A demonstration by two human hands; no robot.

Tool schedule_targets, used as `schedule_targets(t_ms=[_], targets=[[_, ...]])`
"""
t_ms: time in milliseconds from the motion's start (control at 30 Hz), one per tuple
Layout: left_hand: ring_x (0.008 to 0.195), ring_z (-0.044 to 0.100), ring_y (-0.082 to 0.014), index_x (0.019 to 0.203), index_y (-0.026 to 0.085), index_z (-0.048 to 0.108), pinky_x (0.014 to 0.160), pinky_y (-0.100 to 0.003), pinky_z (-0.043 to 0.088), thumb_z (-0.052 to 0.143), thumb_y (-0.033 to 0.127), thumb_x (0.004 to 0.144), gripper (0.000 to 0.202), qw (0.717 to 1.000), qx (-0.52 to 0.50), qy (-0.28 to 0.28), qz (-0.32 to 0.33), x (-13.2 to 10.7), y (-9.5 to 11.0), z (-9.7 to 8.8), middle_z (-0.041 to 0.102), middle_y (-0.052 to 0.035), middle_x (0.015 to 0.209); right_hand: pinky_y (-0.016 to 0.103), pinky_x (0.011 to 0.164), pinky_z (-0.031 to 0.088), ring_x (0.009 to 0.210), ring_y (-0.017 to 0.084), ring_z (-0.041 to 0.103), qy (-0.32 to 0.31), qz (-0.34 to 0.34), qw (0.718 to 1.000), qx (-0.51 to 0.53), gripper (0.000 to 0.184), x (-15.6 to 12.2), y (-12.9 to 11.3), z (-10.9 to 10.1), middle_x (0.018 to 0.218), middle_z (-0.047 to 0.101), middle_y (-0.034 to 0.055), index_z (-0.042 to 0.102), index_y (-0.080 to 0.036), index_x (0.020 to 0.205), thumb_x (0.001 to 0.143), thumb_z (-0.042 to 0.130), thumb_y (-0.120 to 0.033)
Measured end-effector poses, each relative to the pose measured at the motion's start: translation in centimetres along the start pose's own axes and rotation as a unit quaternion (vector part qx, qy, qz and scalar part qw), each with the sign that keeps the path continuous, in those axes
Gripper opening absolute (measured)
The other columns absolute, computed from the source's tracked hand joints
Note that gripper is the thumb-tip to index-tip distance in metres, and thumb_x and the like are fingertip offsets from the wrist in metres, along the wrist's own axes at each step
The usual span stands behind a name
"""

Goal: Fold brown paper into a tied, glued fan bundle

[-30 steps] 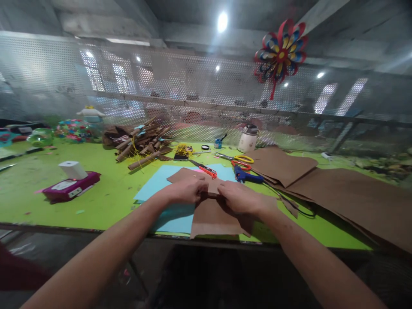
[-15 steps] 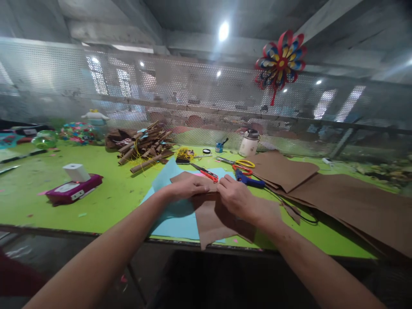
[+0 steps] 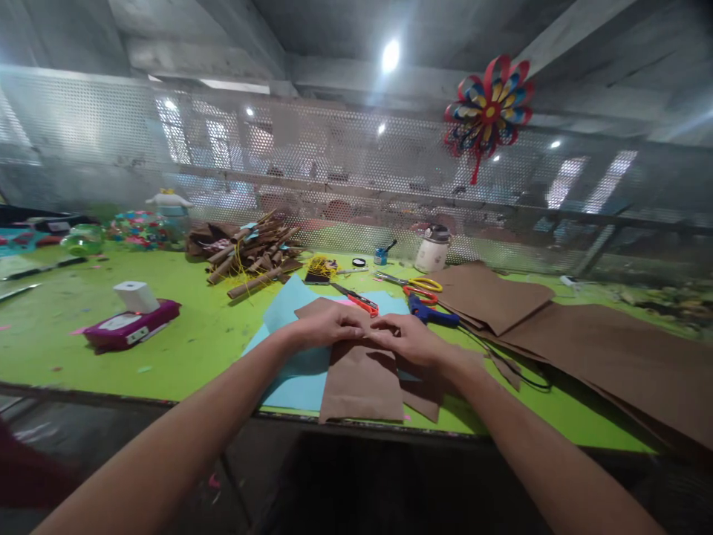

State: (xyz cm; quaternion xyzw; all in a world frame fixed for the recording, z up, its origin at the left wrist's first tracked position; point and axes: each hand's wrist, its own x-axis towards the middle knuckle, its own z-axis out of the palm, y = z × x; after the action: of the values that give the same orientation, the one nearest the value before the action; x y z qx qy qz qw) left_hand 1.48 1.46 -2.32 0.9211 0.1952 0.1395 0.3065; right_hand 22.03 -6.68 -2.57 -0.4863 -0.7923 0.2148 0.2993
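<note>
A piece of brown paper (image 3: 362, 383) lies in front of me, its lower part reaching the table's near edge. My left hand (image 3: 326, 327) pinches its upper part, thumb along the top. From the other side, my right hand (image 3: 409, 338) grips the same paper with bent fingers, its fingertips close to the left ones. Sheets of light blue paper (image 3: 298, 390) lie underneath. Just beyond the hands rests a red-handled cutting tool (image 3: 365, 303). A blue glue gun (image 3: 433, 313) lies past my right hand, beside scissors (image 3: 420, 288) with red and yellow handles.
Large brown paper sheets (image 3: 601, 349) cover the right side of the green table (image 3: 217, 349). Rolled brown paper sticks (image 3: 256, 260) are heaped at the back left, near a phone (image 3: 317, 278). A purple box-like device (image 3: 134, 327) sits left; a white jar (image 3: 433, 249) stands behind.
The brown paper's lower part has shifted left and now lies flatter and straighter. My right hand has loosened its curled fingers somewhat; my left hand stays nearly in place.
</note>
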Motion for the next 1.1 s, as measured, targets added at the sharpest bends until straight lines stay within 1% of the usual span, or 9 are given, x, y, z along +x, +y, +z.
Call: schedule_targets(t_ms=[133, 233, 300, 433, 567, 700, 800, 967, 1100], targets=[[0.055, 0.039, -0.009, 0.074, 0.011, 0.066, 0.051, -0.02, 0.027, 0.049, 0.039, 0.085, 0.035, 1.0, 0.024, 0.016, 0.009, 0.0, 0.7, -0.3, 0.048, 0.0017, 0.057, 0.022, 0.051, 0.033, 0.054, 0.01, 0.045, -0.012, 0.091, 0.992, 0.09, 0.03, 0.4, 0.3, 0.5, 0.057, 0.051, -0.0018, 0.059, -0.013, 0.064, 0.079, 0.055, -0.04], [0.054, 0.038, -0.0084, 0.076, 0.012, 0.068, 0.049, -0.02, 0.025, 0.052, 0.041, 0.083, 0.034, 0.999, 0.03, 0.021, 0.01, 0.0, 0.9, -0.2, 0.048, 0.0019, 0.055, 0.021, 0.046, 0.029, 0.047, 0.008, 0.04, 0.001, 0.151, 0.973, 0.174, 0.024, 0.4, 0.3, 0.9, 0.051, 0.047, -0.004, 0.057, -0.014, 0.063, 0.071, 0.061, -0.036], [0.054, 0.038, -0.0083, 0.077, 0.012, 0.068, 0.049, -0.02, 0.025, 0.052, 0.043, 0.083, 0.036, 1.0, 0.027, 0.014, 0.004, 0.1, 0.8, 0.0, 0.049, 0.0014, 0.057, 0.021, 0.046, 0.028, 0.046, 0.008, 0.039, 0.014, 0.16, 0.969, 0.19, 0.02, 0.4, 0.2, 0.9, 0.05, 0.048, -0.0038, 0.058, -0.013, 0.063, 0.069, 0.062, -0.033], [0.054, 0.038, -0.0084, 0.075, 0.011, 0.066, 0.049, -0.021, 0.026, 0.052, 0.046, 0.082, 0.039, 1.0, 0.005, -0.001, -0.016, 0.2, 0.3, 0.4, 0.048, 0.0009, 0.058, 0.022, 0.048, 0.028, 0.049, 0.008, 0.039, 0.009, 0.134, 0.973, 0.189, 0.021, 0.5, 0.3, 0.7, 0.052, 0.049, -0.0031, 0.059, -0.013, 0.059, 0.065, 0.063, -0.032], [0.054, 0.037, -0.0082, 0.074, 0.01, 0.064, 0.048, -0.021, 0.026, 0.053, 0.044, 0.082, 0.037, 1.0, -0.023, -0.004, -0.005, 0.2, 0.7, 0.4, 0.046, 0.0014, 0.058, 0.022, 0.05, 0.028, 0.05, 0.007, 0.037, -0.01, 0.102, 0.973, 0.207, 0.025, 0.5, 0.6, 0.3, 0.051, 0.047, -0.0039, 0.057, -0.012, 0.056, 0.063, 0.066, -0.034], [0.055, 0.038, -0.0085, 0.071, 0.01, 0.063, 0.05, -0.02, 0.027, 0.053, 0.043, 0.081, 0.036, 1.0, -0.012, 0.006, -0.007, 0.1, 1.2, 0.3, 0.047, 0.0017, 0.058, 0.022, 0.049, 0.03, 0.049, 0.008, 0.04, -0.044, 0.091, 0.972, 0.212, 0.028, 0.5, 0.9, 0.2, 0.052, 0.049, -0.003, 0.06, -0.012, 0.062, 0.068, 0.064, -0.039], [0.058, 0.043, -0.0097, 0.078, 0.01, 0.066, 0.052, -0.02, 0.03, 0.053, 0.044, 0.081, 0.037, 1.0, -0.012, 0.004, -0.022, 0.1, 0.9, 0.6, 0.054, -0.0003, 0.063, 0.023, 0.05, 0.032, 0.052, 0.009, 0.044, -0.079, 0.075, 0.975, 0.193, 0.031, 0.6, 0.9, 0.4, 0.057, 0.053, -0.001, 0.064, -0.012, 0.073, 0.074, 0.06, -0.042], [0.063, 0.047, -0.0111, 0.085, 0.011, 0.068, 0.056, -0.021, 0.033, 0.051, 0.043, 0.083, 0.036, 1.0, -0.021, 0.006, 0.002, 0.2, 0.5, 0.6, 0.059, -0.0029, 0.071, 0.022, 0.051, 0.029, 0.054, 0.008, 0.037, -0.059, 0.027, 0.986, 0.153, 0.031, 0.9, 1.2, 0.5, 0.055, 0.047, -0.0025, 0.061, -0.012, 0.064, 0.074, 0.06, -0.041], [0.052, 0.041, -0.0083, 0.075, 0.011, 0.065, 0.049, -0.021, 0.029, 0.051, 0.042, 0.083, 0.035, 0.999, -0.021, -0.023, -0.016, -0.1, 0.8, -0.1, 0.052, 0.0004, 0.057, 0.022, 0.048, 0.024, 0.05, 0.007, 0.033, -0.061, 0.036, 0.98, 0.185, 0.033, 0.7, 1.6, 0.1, 0.051, 0.042, -0.0042, 0.058, -0.013, 0.062, 0.073, 0.06, -0.043]])
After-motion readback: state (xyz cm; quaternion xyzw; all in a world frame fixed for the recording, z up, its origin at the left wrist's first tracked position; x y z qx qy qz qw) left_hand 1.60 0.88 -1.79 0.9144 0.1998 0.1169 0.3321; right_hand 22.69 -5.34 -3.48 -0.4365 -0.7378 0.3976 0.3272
